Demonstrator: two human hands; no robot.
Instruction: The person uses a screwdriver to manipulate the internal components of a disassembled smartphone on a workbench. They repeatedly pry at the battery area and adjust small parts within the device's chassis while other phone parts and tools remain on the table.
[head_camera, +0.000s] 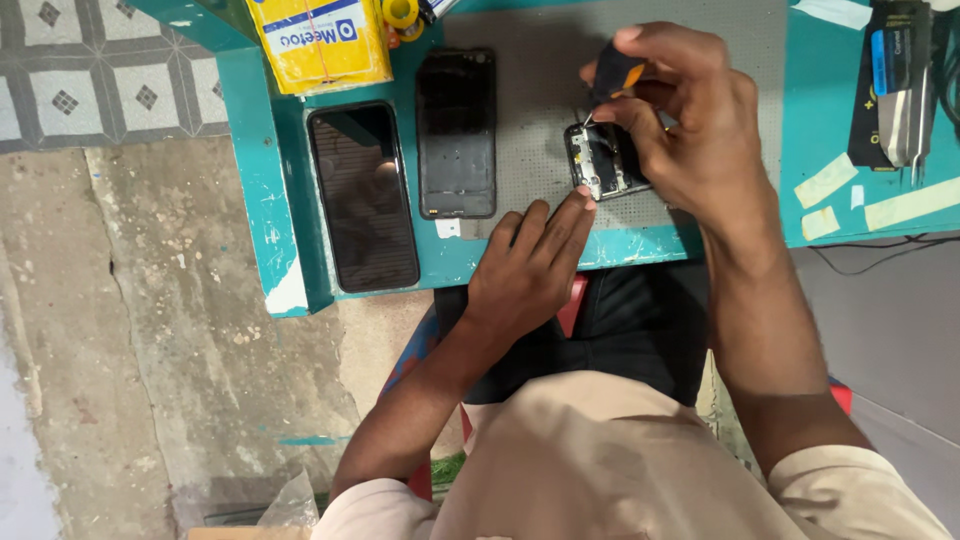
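1. On the grey mat (540, 60) of the teal desk (250, 160), an opened phone body (605, 162) lies flat with its inner parts bare, just under the right hand (690, 130).
2. The right hand's fingers are closed round a small screwdriver (615, 75) with a black and orange handle; its thin tip comes down on the upper left corner of the phone body.
3. The left hand (525, 270) holds nothing. It lies with straight fingers on the desk's near edge, its fingertips (580, 205) touching the lower edge of the phone body.
4. The phone body looks light and stiff, and the exposed parts inside are probably fragile; the outer frame seems the safest place to take hold, as the left fingertips press it now.
5. The screwdriver is slim and light, likely prone to slip off a tiny screw, so a pinch high on the handle suits it.
6. Left of the work, a black phone shell (457, 135) lies on the mat and a dark screen panel (363, 195) lies beside it on the bare desk.
7. A yellow box (320, 40) stands at the far edge, and tweezers (915, 110) lie well to the right.
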